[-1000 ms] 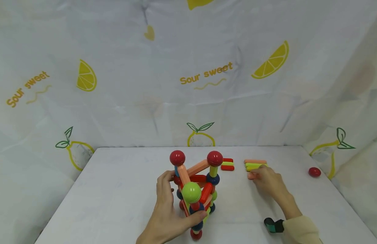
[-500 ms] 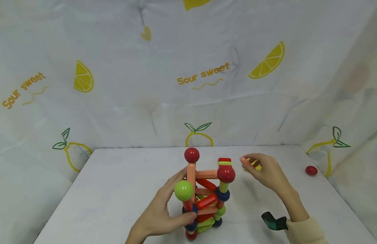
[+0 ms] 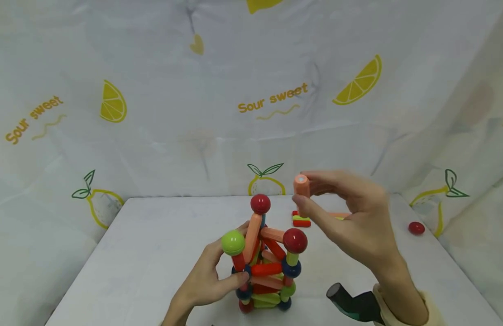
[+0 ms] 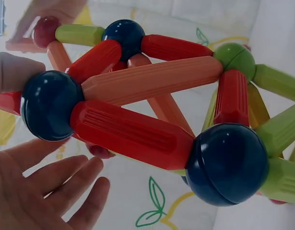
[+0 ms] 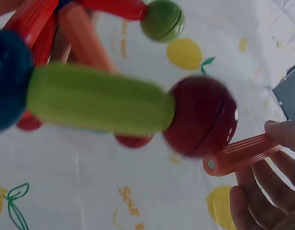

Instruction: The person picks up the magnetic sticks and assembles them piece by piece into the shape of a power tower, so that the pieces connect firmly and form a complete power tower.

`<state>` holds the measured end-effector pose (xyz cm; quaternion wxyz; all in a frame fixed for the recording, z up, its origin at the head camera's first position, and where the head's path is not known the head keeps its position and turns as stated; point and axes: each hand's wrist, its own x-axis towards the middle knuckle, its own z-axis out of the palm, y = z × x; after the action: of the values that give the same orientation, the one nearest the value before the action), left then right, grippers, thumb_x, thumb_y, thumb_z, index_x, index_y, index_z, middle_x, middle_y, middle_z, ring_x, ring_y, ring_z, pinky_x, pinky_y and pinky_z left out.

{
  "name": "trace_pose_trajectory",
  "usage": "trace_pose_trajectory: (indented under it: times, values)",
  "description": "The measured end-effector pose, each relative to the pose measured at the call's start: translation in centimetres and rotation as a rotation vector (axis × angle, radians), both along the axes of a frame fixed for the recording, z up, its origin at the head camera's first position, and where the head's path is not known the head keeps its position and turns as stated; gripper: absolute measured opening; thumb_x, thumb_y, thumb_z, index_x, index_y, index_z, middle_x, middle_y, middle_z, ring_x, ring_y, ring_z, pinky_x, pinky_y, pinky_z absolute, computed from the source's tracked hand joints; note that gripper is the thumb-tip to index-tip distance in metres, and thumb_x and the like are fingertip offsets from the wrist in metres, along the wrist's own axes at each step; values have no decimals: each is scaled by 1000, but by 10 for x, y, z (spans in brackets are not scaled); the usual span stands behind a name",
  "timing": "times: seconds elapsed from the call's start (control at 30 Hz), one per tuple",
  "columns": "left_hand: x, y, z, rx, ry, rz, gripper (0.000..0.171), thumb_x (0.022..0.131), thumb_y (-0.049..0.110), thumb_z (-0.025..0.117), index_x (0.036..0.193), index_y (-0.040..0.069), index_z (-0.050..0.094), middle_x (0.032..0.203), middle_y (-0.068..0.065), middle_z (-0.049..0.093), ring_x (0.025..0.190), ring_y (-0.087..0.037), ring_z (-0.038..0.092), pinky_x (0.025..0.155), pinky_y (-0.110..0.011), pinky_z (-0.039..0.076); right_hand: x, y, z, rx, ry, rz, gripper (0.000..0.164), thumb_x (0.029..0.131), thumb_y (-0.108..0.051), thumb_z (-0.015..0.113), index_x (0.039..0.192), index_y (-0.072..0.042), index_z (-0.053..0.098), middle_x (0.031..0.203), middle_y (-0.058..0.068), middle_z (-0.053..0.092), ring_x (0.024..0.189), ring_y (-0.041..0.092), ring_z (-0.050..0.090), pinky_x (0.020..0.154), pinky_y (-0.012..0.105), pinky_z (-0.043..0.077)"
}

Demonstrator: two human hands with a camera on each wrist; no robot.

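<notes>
A tower of magnetic rods and balls point(image 3: 266, 270) stands on the white table in the head view, with two red balls point(image 3: 295, 240) and a lime green ball point(image 3: 233, 242) at its top corners. My left hand point(image 3: 208, 276) holds its left side, thumb at a dark blue ball point(image 4: 52, 105) and fingers partly hidden behind. Up and to the right of the tower, my right hand point(image 3: 353, 217) pinches an orange magnetic rod point(image 3: 302, 190) between thumb and fingers. In the right wrist view, that rod point(image 5: 245, 153) has its metal end beside a red ball point(image 5: 201, 116).
Red and lime rods point(image 3: 301, 221) lie behind the tower. More rods point(image 3: 339, 215) show partly behind my right hand. A single red ball point(image 3: 416, 228) is near the table's right edge. A printed cloth point(image 3: 186, 149) hangs at the back.
My right hand has lifted the orange rod from the pile and brought it left and upward, near the tower. My left hand has turned the tower somewhat.
</notes>
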<state>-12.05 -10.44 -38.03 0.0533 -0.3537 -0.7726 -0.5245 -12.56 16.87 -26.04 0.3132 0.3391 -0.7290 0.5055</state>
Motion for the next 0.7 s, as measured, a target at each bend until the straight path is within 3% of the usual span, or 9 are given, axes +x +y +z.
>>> trace_pose_trajectory:
  times: [0.13,0.23,0.33,0.47,0.63,0.7]
  values:
    - [3,-1,1,51,138,113,62,80,9,78,138,18,58,134,-2,66,119,-13,63,100,-38,55,-3,-12,-8,48,41,180,41,82,0,81,121,-9,73,105,5,78,91,17,73,85,29,59]
    - [7,-1,3,81,260,204,53,78,9,83,126,19,64,113,3,70,101,-9,63,88,-29,54,1,-22,-9,124,19,215,38,84,-6,83,120,-16,74,105,-2,78,90,11,72,72,22,57]
    - [10,0,3,106,349,267,42,77,10,86,114,19,68,97,5,69,90,-7,60,78,-25,50,10,-33,-5,174,-82,229,29,86,-10,82,113,-20,76,96,-7,77,82,5,69,57,17,53]
    - [11,0,4,132,407,284,30,80,11,86,105,17,70,87,4,68,82,-7,61,75,-23,51,14,-38,-9,272,-201,235,20,87,-11,81,106,-18,77,87,-9,76,67,-2,61,50,13,47]
    - [11,0,3,153,415,268,27,81,10,86,103,16,72,85,3,72,79,-7,66,72,-20,54,13,-38,-16,430,-175,188,15,85,-14,83,95,-24,77,73,-19,66,55,-9,34,47,11,31]
    - [11,0,3,159,408,259,28,81,9,86,104,15,72,85,2,73,79,-7,67,72,-19,55,13,-39,-17,464,-156,174,14,85,-14,83,93,-25,77,72,-20,64,56,-8,36,49,11,32]
